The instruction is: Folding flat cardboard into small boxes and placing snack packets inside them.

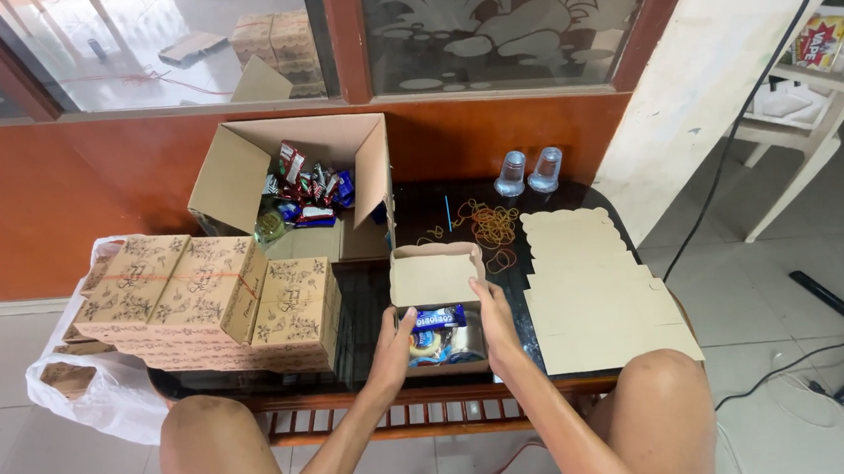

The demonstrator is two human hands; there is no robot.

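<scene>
A small kraft cardboard box [440, 306] is set at the table's front edge, its lid raised, with wrapped snacks [434, 332] lying inside.

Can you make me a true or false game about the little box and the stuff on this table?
1. Both hands touch the small open box. True: the left hand and right hand are on its sides.
2. The small box is empty. False: snack packets lie inside.
3. Rubber bands lie on the table. True.
4. The flat cardboard sheets lie left of the small box. False: they lie right of it.
5. The big carton is shut. False: its flaps are open and it holds snacks.
</scene>
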